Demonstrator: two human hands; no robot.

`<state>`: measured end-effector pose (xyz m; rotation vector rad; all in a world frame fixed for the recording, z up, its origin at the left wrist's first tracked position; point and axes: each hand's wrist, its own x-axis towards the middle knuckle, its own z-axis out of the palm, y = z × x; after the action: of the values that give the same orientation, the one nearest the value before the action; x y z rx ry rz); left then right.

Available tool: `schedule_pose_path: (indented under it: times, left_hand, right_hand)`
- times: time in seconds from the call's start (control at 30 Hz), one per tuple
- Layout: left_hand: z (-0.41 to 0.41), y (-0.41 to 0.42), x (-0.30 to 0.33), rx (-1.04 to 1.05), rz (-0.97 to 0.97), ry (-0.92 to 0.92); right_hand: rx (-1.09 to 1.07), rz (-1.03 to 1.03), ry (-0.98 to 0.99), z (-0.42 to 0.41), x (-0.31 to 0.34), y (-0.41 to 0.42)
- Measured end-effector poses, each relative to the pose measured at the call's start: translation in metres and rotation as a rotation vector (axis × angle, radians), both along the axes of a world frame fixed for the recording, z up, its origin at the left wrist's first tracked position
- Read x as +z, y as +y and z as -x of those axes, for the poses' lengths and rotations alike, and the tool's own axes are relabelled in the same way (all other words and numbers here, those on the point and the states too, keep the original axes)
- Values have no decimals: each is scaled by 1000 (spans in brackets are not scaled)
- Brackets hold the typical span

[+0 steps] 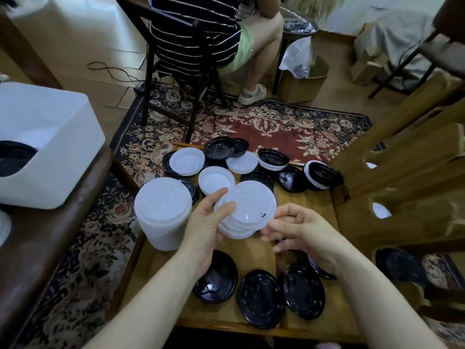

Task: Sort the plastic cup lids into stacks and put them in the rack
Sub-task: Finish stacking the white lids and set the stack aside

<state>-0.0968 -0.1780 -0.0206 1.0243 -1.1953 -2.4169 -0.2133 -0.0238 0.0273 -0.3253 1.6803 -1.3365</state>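
While the left hand [206, 222] grips a small white stack [245, 212] and the right hand [299, 230] hovers loosely curled, many black lids [261, 301] remain unsorted.

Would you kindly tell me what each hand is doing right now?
Left hand: holding a small stack of white round plastic lids.
Right hand: fingers loosely curled beside the stack, holding nothing.

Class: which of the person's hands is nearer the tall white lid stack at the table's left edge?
Left. The left hand is just right of the tall white lid stack; the right hand is farther right.
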Motion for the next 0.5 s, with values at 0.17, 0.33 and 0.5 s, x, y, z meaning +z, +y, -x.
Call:
schedule_pose_path:
  times: [0.17,0.33,0.5]
  left_hand:
    - [0,-2,-3,-82,5,-27]
    - [-1,5,-1,-219,78,-27]
    - [-2,4,3,-169,32,-4]
  right_hand:
    - [204,-131,363,12,-1,13]
    - [501,50,411,10,1,18]
    - [393,19,647,8,-8,10]
